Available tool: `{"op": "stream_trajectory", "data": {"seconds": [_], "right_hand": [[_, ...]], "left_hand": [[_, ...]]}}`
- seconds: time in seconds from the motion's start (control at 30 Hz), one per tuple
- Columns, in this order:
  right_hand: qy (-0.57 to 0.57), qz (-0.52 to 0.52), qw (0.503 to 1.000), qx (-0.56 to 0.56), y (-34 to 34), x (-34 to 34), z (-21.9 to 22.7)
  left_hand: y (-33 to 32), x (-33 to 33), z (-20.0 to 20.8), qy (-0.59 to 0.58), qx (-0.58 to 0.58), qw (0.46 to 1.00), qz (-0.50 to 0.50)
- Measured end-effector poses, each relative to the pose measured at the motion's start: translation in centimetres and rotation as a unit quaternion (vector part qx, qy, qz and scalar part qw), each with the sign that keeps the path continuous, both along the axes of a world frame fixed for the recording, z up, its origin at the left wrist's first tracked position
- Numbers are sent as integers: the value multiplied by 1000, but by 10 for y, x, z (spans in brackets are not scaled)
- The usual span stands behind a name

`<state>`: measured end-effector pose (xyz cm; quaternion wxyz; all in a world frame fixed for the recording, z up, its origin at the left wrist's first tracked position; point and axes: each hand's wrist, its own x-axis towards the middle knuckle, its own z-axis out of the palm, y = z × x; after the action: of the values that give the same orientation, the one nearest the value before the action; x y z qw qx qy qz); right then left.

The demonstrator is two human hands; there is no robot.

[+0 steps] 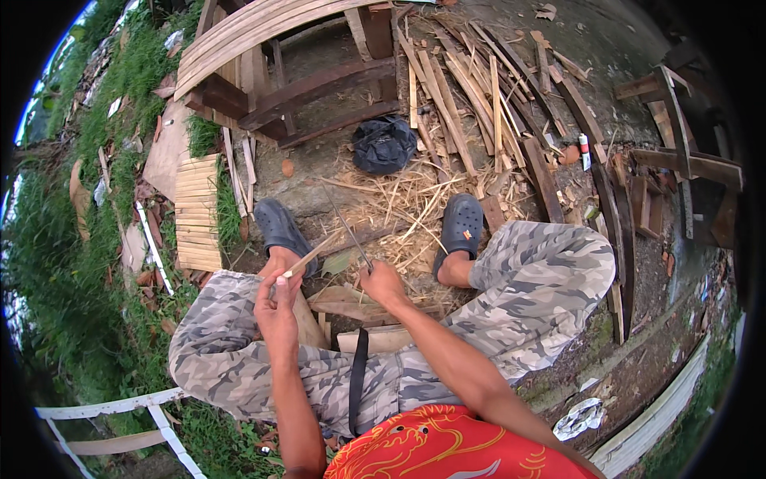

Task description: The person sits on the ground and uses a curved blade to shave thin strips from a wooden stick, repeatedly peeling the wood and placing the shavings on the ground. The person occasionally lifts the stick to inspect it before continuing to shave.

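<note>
My left hand (pixel 278 315) pinches a short, pale wooden strip (pixel 313 254) near one end. The strip slants up and to the right, above my left shoe (pixel 281 223). Closed round the handle of a knife is my right hand (pixel 381 284). The knife's long, thin blade (pixel 348 226) points up and to the left, past the strip's far end; whether the two touch I cannot tell. Pale shavings (pixel 399 203) lie thickly on the ground between my shoes. Below my hands are a few flat wooden pieces (pixel 375 303).
A dark bag (pixel 384 145) lies beyond my feet, below a wooden frame with a slatted top (pixel 263 32). Long strips and boards (pixel 479 96) are spread at the far right. A row of cut slats (pixel 197 211) rests on the left by the grass. A small bottle (pixel 585 152) stands right.
</note>
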<state>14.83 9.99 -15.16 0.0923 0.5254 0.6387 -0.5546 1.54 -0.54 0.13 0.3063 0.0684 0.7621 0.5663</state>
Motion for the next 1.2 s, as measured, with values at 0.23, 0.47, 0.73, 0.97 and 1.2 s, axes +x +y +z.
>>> {"op": "stream_trajectory", "data": {"seconds": [0.23,0.47,0.73,0.97,1.2], "right_hand": [[24,15,999,21,8,1,20],[-15,-41,998,-34,3,13,-20],[-35,-54,996,-62,-4,15,-33],[-66,-58,993,-83,-3,16,-38],[-57,-79,994,-51,-7,22,-61]], "left_hand": [[17,-1,-25,170,-117,975,-77],[-2,-135,-117,270,-382,875,-127],[-20,-192,-219,260,-489,830,-65],[35,-244,-250,-74,-202,975,60],[120,-258,-282,-29,-330,944,-9]]}}
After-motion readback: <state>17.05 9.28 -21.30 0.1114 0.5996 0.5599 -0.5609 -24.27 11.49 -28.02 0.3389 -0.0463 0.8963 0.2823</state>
